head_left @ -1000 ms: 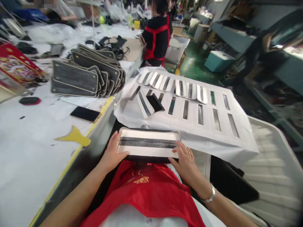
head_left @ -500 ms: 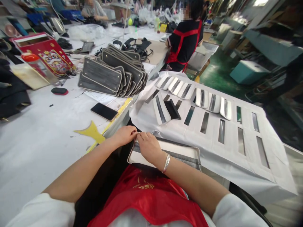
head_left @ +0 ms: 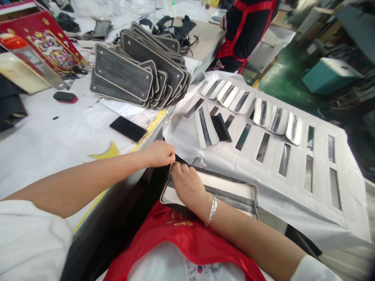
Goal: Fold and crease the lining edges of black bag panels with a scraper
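A long piece with a cream inside, a dark grey stripe and a raised pale rim [head_left: 231, 191] lies across my lap, over the red apron [head_left: 187, 238]. My right hand [head_left: 189, 183], with a silver bracelet at the wrist, has its fingers curled over the rim at the left end of this piece. Just beyond that same corner my left hand [head_left: 162, 153] is closed; what its fingertips pinch, if anything, is too small to make out. A twisted clear loop [head_left: 198, 160] lies by the far edge of the piece.
On the left table [head_left: 32, 156] are stacked grey panels [head_left: 123, 74], a phone [head_left: 128, 128], a yellow scrap [head_left: 107, 151] and a red box [head_left: 55, 43]. The slotted white surface [head_left: 295, 164] at right holds several striped pieces [head_left: 206, 127]. Beyond it is a person in black [head_left: 249, 31].
The view has tilted down and shifted. My left hand has moved slightly up from the corner of the piece, while my right hand stays on its rim.
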### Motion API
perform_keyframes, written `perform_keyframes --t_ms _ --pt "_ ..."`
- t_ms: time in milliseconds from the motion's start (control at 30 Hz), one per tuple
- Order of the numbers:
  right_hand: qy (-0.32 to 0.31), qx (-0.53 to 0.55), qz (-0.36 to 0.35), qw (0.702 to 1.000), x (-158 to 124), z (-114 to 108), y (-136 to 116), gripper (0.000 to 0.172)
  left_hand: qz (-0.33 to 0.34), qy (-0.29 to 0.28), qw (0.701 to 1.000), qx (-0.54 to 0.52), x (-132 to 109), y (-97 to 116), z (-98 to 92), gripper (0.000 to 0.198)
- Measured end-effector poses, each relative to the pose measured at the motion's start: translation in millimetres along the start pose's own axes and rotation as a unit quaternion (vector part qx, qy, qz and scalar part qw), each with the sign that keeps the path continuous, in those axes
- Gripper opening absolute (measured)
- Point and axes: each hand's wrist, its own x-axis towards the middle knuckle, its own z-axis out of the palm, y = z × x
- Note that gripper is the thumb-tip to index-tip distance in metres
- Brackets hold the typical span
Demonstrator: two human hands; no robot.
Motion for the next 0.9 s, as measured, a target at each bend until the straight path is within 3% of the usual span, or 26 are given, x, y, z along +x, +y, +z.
perform_keyframes --t_ms 100,200,333,500,600,733,833,900 --pt "-0.003 -0.008 0.016 1.000 2 1 -6 0.030 -0.028 0.008 0.999 -0.036 4 -14 -7.0 0.030" --pt "-0.005 0.002 0.021 1.000 0 -1 -5 0.030 -0.032 -0.029 0.993 -0.112 3 -20 3.2 0.039" --pt "-0.002 0.017 0.038 0.999 -7 -2 -3 0.036 0.039 -0.070 0.986 -0.149 -2 -10 23.0 0.034" --pt "-0.009 0.032 0.058 0.998 -9 -2 -5 0.035 0.127 -0.103 0.985 -0.057 5 2 23.6 0.020" --pt "-0.013 0.046 0.058 0.997 -8 -3 -5 0.032 0.136 -0.095 0.986 0.006 7 5 20.2 0.012" --pt "-0.014 0.053 0.058 0.997 -8 -2 -4 0.030 0.143 -0.080 0.986 0.044 3 10 20.9 0.016" --pt "-0.015 0.052 0.056 0.997 -7 -1 -2 0.029 0.106 -0.063 0.992 0.011 1 11 25.3 0.018" --pt "-0.013 0.049 0.054 0.997 -7 0 -3 0.029 0.075 -0.044 0.993 -0.081 -2 8 29.1 0.020"
